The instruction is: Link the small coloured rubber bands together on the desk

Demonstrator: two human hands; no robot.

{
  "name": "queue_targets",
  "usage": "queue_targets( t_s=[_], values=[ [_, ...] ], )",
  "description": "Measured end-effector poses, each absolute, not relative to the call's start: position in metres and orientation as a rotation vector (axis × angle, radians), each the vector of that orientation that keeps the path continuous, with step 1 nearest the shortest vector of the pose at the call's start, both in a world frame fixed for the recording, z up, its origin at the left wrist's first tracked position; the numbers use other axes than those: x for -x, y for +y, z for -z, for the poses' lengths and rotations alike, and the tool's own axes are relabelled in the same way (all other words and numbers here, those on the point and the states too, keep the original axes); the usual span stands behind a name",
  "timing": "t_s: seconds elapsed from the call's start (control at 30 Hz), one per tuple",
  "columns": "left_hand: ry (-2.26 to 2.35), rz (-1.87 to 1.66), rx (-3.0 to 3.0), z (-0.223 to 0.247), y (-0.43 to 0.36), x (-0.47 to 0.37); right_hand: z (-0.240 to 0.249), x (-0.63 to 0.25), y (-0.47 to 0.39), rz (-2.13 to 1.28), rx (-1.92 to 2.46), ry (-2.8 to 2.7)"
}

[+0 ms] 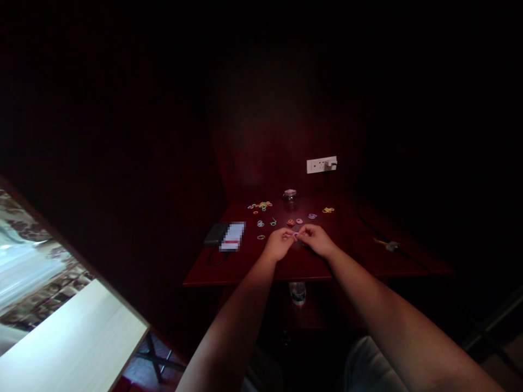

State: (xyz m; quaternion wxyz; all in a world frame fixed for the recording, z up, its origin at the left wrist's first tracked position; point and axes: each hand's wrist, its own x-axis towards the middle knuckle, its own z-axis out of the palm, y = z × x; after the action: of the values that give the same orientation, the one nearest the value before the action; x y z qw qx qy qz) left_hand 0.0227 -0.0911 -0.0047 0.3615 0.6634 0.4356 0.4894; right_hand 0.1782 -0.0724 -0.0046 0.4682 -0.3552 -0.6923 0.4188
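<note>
My left hand (281,242) and my right hand (316,239) meet over the dark red desk, fingertips pinched close together. Between them is a small pinkish-purple hair tie (296,234), gripped from both sides. Just beyond my fingers lie an orange-red bunch of hair ties (290,222) and a pink one (299,221). To the right are purple hair ties (312,216) and yellow ones (328,210). On the left I see light blue ties (260,223), a green one (273,222) and a pale one (261,237). A mixed multicoloured heap (263,205) lies farther back.
A clear lidded jar (290,200) stands at the back of the desk (245,269). On the left, a phone (232,236) rests against a black box-like object (214,234). A cable with a connector (392,246) crosses the right side. Below is a plastic bottle (298,294).
</note>
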Motion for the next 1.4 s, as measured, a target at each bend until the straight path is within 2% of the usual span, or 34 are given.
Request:
queue_targets(
  t_s=[0.63,1.4],
  values=[
    [1.280,-1.298,-1.699,0.0048,-0.0896,-0.0219,0.0015,-0.1764,-0.0750,-1.018,0.900,-1.669],
    [1.238,-1.355,-1.661,0.0057,-0.0900,-0.0235,0.0046,-0.1766,-0.0740,-1.105,0.822,-1.604]
  ],
)
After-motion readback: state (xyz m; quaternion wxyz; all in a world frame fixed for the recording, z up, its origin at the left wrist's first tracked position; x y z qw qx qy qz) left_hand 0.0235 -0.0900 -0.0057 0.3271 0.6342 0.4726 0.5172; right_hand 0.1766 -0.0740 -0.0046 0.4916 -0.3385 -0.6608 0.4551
